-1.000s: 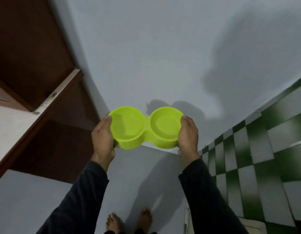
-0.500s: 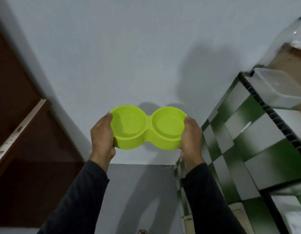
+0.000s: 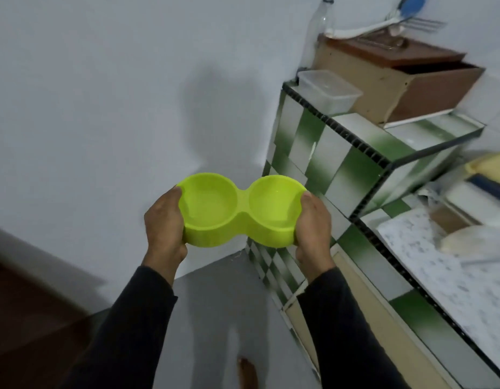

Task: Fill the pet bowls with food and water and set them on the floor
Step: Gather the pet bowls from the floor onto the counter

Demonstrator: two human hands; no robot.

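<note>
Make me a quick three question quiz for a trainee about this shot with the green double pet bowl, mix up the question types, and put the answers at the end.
1. True or false: the green double pet bowl rests on the floor.
2. Multiple choice: what stands on the tiled ledge nearest the wall corner? A) a kettle B) a clear plastic container C) a red mug
3. Fill in: the left hand and right hand grip the bowl at its two ____.

Key
1. False: both hands hold it up in the air.
2. B, the clear plastic container.
3. Ends, one hand on each.
</note>
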